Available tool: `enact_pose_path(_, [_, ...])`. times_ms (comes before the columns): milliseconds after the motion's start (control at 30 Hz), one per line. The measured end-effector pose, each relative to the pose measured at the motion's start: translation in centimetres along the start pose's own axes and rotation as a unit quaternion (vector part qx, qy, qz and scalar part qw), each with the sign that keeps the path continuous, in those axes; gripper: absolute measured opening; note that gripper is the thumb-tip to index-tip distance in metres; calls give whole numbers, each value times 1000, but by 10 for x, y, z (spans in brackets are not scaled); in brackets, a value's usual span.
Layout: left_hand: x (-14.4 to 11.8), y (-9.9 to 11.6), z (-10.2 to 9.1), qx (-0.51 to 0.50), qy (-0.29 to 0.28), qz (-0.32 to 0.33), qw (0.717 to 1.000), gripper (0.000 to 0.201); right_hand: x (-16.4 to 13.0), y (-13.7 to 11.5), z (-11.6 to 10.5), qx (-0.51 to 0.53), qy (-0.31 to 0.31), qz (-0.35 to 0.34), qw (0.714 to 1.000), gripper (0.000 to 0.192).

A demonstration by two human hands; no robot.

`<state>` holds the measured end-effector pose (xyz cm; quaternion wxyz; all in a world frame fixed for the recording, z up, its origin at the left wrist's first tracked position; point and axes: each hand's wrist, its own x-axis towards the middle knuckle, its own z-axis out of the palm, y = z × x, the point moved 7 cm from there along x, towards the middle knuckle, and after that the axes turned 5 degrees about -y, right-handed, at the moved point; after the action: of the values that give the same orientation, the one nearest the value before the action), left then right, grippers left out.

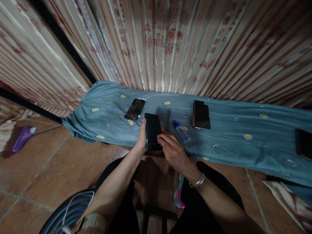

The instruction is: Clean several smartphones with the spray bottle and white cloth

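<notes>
My left hand [141, 138] is wrapped round a dark teal smartphone [152, 130], with the thumb along its left edge. The phone is held above the front edge of a cloth-covered surface. My right hand [174, 152] is closed in a pinch over the phone's lower right part; what its fingertips hold, if anything, is too small to make out. Just beyond the right hand lies a clear bottle with a blue cap [181, 131]. A blurred-out patch [163, 112] hides something behind the phone.
On the patterned blue-green cloth [226, 143] lie phones [135, 109] at the left, phones [201, 115] right of centre, and a dark device [303, 143] at the far right. A pleated curtain [165, 48] hangs behind. A purple dustpan-like object [21, 139] is on the tiled floor.
</notes>
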<state>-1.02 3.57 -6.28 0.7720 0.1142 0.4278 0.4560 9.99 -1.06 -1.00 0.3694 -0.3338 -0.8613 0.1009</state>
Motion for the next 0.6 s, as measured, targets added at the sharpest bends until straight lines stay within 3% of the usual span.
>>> enact_pose_path(367, [-5, 25, 3, -37, 38, 62, 997, 82, -6, -19, -1, -4, -16, -23, 1000, 43])
enact_pose_path(600, [-1, 11, 1, -12, 30, 37, 999, 82, -6, -33, -1, 1, -21, -61, 998, 41])
